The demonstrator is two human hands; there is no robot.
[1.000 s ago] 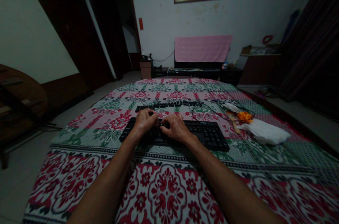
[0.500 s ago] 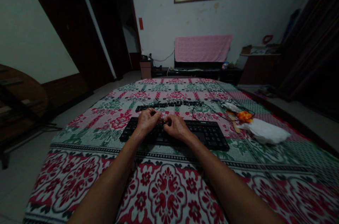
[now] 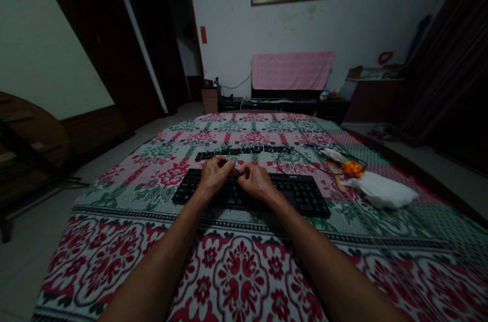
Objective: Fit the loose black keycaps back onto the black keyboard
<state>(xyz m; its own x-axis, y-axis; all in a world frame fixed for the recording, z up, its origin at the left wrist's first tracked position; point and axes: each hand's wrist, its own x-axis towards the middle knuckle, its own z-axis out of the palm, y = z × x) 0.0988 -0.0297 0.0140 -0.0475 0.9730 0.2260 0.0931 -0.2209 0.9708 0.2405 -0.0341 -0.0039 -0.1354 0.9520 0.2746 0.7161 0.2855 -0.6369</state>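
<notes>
Head view: long black keyboard (image 3: pixel 232 198)

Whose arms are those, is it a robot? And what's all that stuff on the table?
No robot here! Those are a person's own bare arms. The camera sits on that person's head, looking forward and down, so you see what's before them.

The left hand and right hand are close together above a black keyboard. Their fingers seem to pinch something small and dark, too tiny to name.

Behind the keyboard is a row of little black pieces, which look like loose keys. To the right lie a flat stick, something orange and a crumpled white thing, all on a flowery tablecloth.
</notes>
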